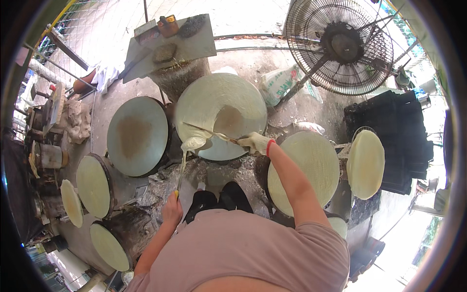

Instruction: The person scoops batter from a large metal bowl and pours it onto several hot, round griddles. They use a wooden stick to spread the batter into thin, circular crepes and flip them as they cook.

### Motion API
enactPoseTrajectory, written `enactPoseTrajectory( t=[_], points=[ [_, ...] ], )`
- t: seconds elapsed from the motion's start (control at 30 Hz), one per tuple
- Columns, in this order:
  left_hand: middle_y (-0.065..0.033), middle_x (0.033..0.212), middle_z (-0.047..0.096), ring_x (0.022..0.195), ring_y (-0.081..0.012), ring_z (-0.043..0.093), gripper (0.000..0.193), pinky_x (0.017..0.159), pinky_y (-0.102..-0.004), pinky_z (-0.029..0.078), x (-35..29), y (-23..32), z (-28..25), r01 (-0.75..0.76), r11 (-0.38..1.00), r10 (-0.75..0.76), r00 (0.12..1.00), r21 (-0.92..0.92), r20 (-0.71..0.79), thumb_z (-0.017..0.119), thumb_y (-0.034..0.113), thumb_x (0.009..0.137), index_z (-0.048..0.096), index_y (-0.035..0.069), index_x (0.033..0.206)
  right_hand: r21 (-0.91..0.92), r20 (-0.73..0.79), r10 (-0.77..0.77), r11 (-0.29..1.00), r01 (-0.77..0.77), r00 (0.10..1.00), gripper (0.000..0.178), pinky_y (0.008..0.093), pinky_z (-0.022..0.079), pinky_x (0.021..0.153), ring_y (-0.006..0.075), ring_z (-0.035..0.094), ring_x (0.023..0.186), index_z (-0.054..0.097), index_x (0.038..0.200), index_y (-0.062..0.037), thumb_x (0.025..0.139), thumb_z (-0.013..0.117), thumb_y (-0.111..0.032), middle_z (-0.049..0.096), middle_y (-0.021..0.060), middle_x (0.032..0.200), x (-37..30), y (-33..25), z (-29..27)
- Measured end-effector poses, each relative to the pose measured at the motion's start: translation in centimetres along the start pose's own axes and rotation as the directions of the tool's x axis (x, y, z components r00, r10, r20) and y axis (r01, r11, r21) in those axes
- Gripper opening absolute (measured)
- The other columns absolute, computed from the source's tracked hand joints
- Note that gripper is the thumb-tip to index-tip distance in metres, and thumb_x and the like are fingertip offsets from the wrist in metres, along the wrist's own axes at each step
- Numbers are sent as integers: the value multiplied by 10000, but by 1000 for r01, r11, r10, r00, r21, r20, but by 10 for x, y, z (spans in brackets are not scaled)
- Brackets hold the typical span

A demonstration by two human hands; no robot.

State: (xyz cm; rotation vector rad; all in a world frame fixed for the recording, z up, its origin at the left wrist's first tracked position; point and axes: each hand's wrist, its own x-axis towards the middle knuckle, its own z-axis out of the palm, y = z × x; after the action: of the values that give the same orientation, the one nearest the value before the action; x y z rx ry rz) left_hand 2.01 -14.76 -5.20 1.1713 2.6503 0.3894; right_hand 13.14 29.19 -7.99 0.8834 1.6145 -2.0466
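My left hand [171,209] is closed round the handle of a long ladle [181,176]. Pale batter [193,142] coats the ladle's bowl at the near left edge of the round griddle [224,155] in front of me. My right hand [254,143], in a light work glove with a red cuff, grips a long thin spreader [210,131]. Its blade reaches left across the griddle, just above the ladle bowl. A pale batter layer [199,100] covers the far and left parts of the griddle. A brown patch and the near grey-blue surface show bare.
A bare griddle [137,138] stands at left, and a batter-coated griddle [304,165] at right. Beyond it lie round flatbreads [366,165] beside a dark ridged stack [389,141]. More coated griddles [94,186] stand lower left. A large fan [343,46] rises at far right.
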Motion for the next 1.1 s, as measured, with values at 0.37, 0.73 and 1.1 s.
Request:
enactPoseTrajectory(
  t=[0.37,0.73,1.1],
  points=[
    [-203,895,605,755,-378,599,371,629,-425,489,17,-34,-46,-329,914,288,939,-239,-189,573,87,841,466,-9,1183,461,-347,31,876,142,937,348,227,239,364,55,376,446,574,1178,-92,853,599,-214,451,-33,636,-66,60,114],
    [4,606,424,369,-55,356,202,335,-208,313,17,-132,-138,135,182,16,990,-974,140,450,117,947,459,18,1123,299,-682,-164,826,477,712,422,290,436,661,174,531,685,571,1151,19,872,536,-296,618,87,855,116,35,329],
    [-18,578,369,325,-92,327,213,297,-240,302,-28,-230,-172,252,-221,-85,957,-942,276,417,50,924,461,5,1128,82,-930,1,976,203,368,364,399,469,698,290,607,752,591,991,7,875,525,-332,625,166,798,145,40,371]
  ],
)
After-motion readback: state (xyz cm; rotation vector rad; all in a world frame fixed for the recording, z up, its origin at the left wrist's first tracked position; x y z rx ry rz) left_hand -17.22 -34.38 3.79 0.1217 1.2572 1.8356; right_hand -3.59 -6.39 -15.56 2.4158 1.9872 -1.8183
